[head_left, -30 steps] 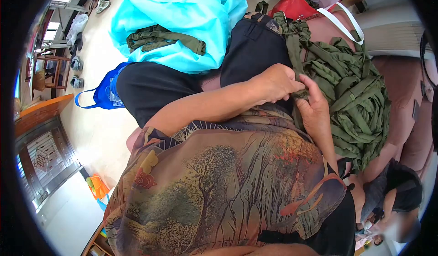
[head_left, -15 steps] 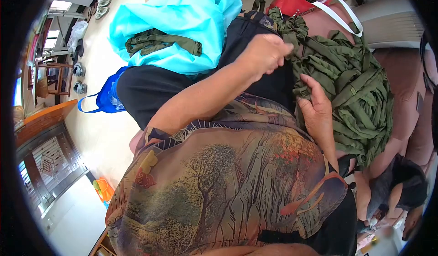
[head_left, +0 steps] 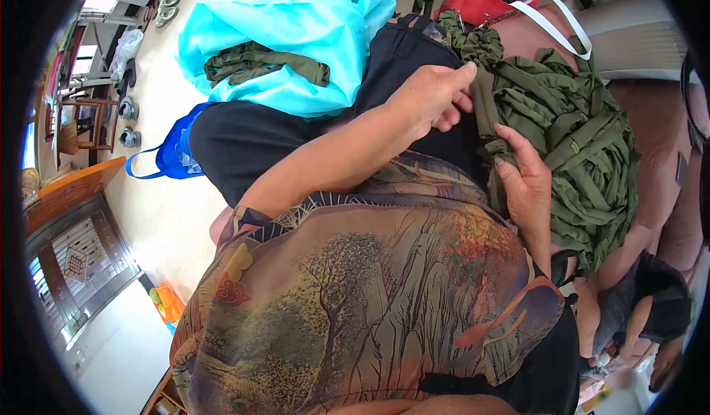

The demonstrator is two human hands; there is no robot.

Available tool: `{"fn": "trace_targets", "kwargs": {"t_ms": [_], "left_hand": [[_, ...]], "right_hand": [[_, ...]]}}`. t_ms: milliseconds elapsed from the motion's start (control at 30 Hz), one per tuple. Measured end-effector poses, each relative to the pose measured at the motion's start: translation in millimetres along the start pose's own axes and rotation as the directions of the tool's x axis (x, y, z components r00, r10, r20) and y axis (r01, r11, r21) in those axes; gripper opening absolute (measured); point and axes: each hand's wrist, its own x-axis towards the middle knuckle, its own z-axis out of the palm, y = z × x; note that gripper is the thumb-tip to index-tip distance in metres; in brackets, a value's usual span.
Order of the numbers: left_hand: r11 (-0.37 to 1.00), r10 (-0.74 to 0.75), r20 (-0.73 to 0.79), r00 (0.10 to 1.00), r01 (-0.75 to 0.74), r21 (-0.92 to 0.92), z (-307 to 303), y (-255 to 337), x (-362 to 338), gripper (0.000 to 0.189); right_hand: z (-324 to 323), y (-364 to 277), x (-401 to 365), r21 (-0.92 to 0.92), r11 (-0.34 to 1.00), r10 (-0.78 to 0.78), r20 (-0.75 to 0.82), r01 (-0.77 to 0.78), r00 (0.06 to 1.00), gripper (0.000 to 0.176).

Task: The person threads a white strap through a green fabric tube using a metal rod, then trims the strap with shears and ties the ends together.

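Dark green fabric strips lie in a large tangled heap on the right. My left hand is closed, its thumb and forefinger pinching the upper end of one green strip at the heap's left edge. Lower down, my right hand grips the same strip between thumb and fingers. Between the two hands the strip looks fairly flat. Below my right fingers, part of the fabric is hidden by the hand.
A light blue bag with a folded green piece lies beyond my knee. A blue bag stands on the floor at left. A red bag is at top right. Another person's arms and legs show at lower right.
My right hand has moved slightly right. The bunched fabric between my hands now shows as a flatter, straighter strip. My left hand has shifted slightly and keeps its pinch.
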Motion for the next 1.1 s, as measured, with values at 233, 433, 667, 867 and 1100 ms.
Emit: {"fn": "trace_targets", "kwargs": {"t_ms": [233,433,667,867,1100], "left_hand": [[0.896,0.016,0.143,0.990,0.049,-0.441,28,12,5,0.035],[0.831,0.542,0.064,0.838,-0.523,-0.188,18,59,20,0.022],[0.282,0.855,0.026,0.518,-0.507,0.815,-2,59,2,0.015],[0.968,0.243,-0.255,0.936,-0.252,-0.006,-26,8,-17,0.022],[0.958,0.139,-0.232,0.963,-0.190,-0.216,-41,7,-22,0.024]], "right_hand": [[-2,-15,5,0.030,0.987,-0.160,-0.030,0.161,0.987,0.044],[13,-35,40,0.124,0.941,-0.297,-0.145,0.315,0.944,0.049],[25,-30,51,0.169,0.965,-0.203,-0.009,0.202,0.979,0.051],[36,-13,47,-0.209,0.968,-0.111,0.140,0.139,0.984,0.039],[34,1,43,-0.184,0.976,-0.098,0.127,0.121,0.987,0.037]]}}
